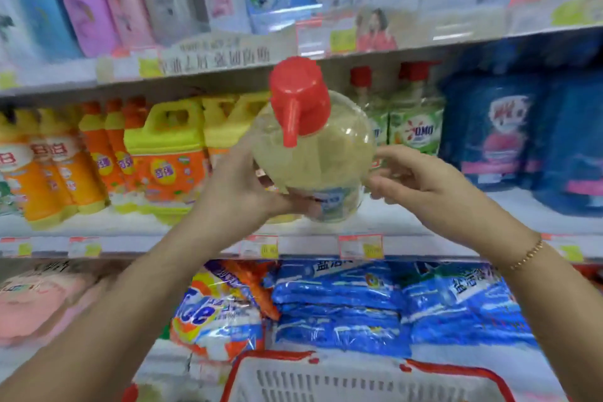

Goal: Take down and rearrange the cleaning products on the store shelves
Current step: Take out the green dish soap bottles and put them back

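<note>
A clear pump bottle [313, 156] of pale yellow liquid with a red pump cap [300, 98] is tilted toward me in front of the middle shelf [195, 243]. My left hand [238, 186] grips its lower left side, fingers curled under the bottle. On the bottle's right, my right hand [414, 176] has loosely curled fingers whose tips lie at the bottle's edge; contact is unclear. Two similar red-capped bottles [414, 120] with green labels stand on the shelf behind.
Yellow and orange detergent jugs [163, 156] fill the middle shelf's left, blue refill pouches [502, 137] its right. Detergent powder bags [339, 307] lie on the lower shelf. A white basket with red rim [326, 378] sits below. Tall refill packs line the top shelf.
</note>
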### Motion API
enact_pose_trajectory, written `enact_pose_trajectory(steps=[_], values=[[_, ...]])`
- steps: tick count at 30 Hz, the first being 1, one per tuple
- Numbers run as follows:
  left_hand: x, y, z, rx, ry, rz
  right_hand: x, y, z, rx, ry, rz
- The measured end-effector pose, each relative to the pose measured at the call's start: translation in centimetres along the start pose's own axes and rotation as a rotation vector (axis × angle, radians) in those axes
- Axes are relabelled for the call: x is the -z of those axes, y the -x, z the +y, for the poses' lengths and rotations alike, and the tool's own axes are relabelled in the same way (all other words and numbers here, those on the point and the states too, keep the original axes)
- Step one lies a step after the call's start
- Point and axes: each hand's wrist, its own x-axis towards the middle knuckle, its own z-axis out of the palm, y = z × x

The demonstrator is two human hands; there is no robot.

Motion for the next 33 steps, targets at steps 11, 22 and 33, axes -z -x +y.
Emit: enact_pose_trajectory(steps=[11, 22, 33], values=[[-9.1, -7.7, -2.7, 0.130, 0.079, -0.096, 2.9, -0.7, 8.5, -0.203, -0.069, 0.199], [-9.6, -12.7, -6.3, 0.280, 0.170, -0.100, 0.1, -2.3, 11.9, -0.197, 0.020, 0.107], [-10.7, -13.5, -8.8, 0.288, 0.241, 0.011, -1.0, -3.0, 13.2, -0.204, 0.179, 0.127]])
